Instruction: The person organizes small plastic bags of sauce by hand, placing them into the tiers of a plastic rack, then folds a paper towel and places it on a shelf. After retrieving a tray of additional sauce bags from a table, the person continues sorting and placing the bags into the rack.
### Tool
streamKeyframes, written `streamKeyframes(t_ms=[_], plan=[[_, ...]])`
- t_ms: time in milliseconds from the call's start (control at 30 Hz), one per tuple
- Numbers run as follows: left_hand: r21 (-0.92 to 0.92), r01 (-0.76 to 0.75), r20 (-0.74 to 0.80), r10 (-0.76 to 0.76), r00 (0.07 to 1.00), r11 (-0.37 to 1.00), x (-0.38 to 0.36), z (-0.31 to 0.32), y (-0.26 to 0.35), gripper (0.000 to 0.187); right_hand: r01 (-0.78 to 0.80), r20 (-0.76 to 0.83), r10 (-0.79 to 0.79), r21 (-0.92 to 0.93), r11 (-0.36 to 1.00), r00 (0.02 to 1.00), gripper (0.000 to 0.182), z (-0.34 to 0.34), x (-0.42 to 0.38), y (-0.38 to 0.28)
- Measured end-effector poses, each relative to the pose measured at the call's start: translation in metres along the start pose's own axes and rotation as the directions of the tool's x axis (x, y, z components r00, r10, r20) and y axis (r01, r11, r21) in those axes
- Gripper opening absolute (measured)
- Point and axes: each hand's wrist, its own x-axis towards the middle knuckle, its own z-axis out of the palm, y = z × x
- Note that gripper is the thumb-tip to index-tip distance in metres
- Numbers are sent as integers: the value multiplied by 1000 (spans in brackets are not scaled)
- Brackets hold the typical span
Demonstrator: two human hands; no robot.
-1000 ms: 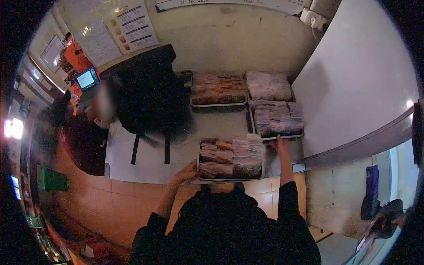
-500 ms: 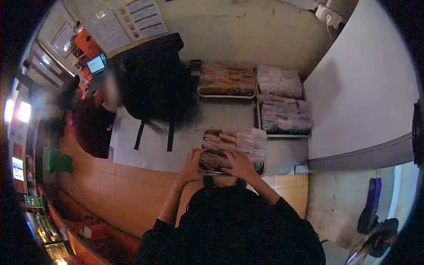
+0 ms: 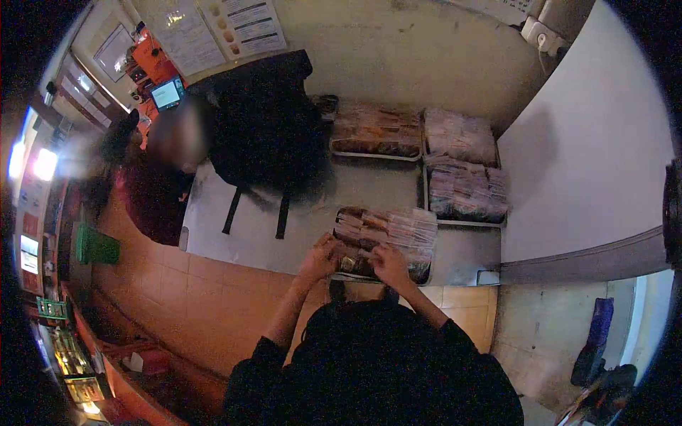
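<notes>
A tray of clear-wrapped packets stands at the near edge of the table, its packets pale on the right and darker brown on the left. My left hand is at the tray's near left corner, its fingers curled together. Over the front packets is my right hand, thumb and fingers bent into a pinch. Between the two hands lie dark, shiny packets. Whatever each hand's fingertips grip is too small and dim to make out.
Behind stand more packet-filled trays: a brown one, a pale one and another. A dark bag with straps lies on the metal table. At left are a person and a green bin; a white panel rises at right.
Both hands have drawn their fingers in, from spread over the tray's front to curled and pinching. The view has shifted slightly, so everything appears a little to the right.
</notes>
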Motion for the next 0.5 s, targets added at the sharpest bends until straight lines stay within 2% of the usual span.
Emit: streamKeyframes(t_ms=[33,100,233,333,400,433,500], plan=[[-1,-6,2,6,1000,1000,3,-7,12,39,-2,-6,2,-2,1000,1000,19,-1,0,0],[75,43,-26,-42,999,996,10,-30,55,46,-98,54,92,114,989,994,24,-5,-1,4],[210,1,-47,9,999,978,11,-31,64,57,-74,34,70,153,985,997,31,-18,-7,4],[89,-75,29,72,997,993,17,-34,79,68,-96,-14,100,171,981,995,36,-20,-18,2],[-270,27,74,-7,997,963,30,-43,104,77,-37,-97,52,155,987,994,34,-28,-21,-10],[-273,23,77,-3,997,962,37,-47,113,77,-41,-100,56,152,988,993,34,-39,-20,-22],[-425,-34,146,106,984,905,54,-53,123,84,-118,183,87,167,979,979,30,-76,-10,-53]])
